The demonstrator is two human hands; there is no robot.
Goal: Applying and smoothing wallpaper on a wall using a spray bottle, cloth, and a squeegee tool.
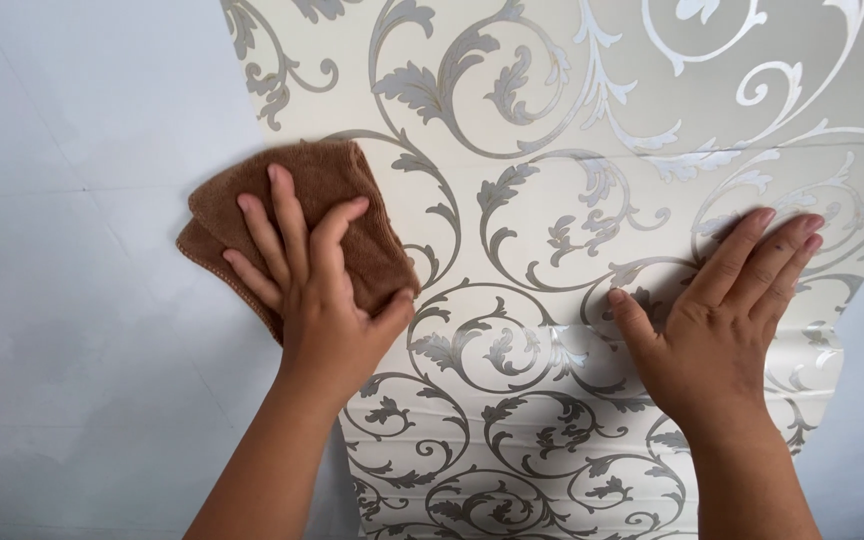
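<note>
Smoothing step: cloth (297, 225) pressed flat by left hand (317, 290) at wallpaper (542, 120) left edge; right hand (722, 320) spread on it. Outward strokes are called for next.

The wallpaper (552, 250) lies on the wall (72, 250), covering its middle and right part; bare wall shows to the wallpaper's left and at its far right edge. The cloth (352, 215) lies across the wallpaper's left edge, partly on the wall. The left hand (317, 300) lies flat on the cloth. The right hand (722, 320) lies flat on the wallpaper, right of its middle, well apart from the cloth.
</note>
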